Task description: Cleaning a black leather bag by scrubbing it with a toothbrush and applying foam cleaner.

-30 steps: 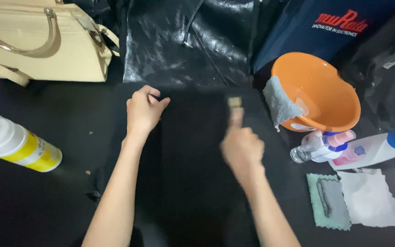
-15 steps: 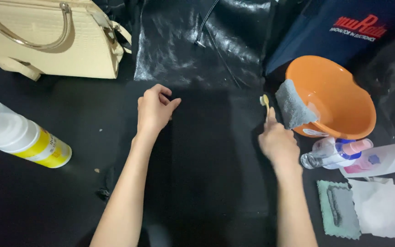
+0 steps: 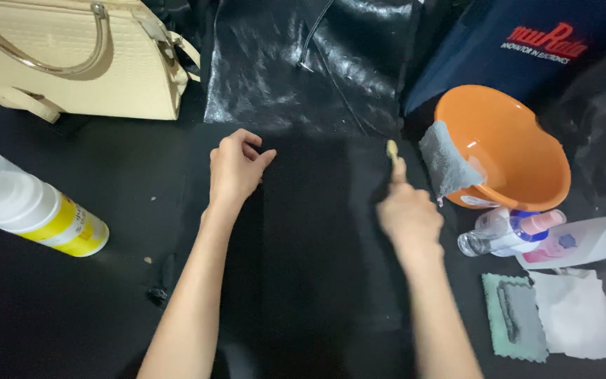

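Observation:
My left hand rests with curled fingers on a flat black bag or cloth spread in front of me, pressing its upper left part. My right hand is closed around a small brush with a pale tip, held at the right edge of the black piece, close to the orange bowl. A shiny black leather surface lies just beyond the black piece.
A cream handbag sits at the far left, a white and yellow spray can lies on the left. A grey cloth hangs over the bowl's rim. Small bottles, a green cloth and a white cloth lie on the right.
My right hand with the brush has moved from the middle of the black piece out to its right edge, toward the orange bowl. My left hand has stayed in place.

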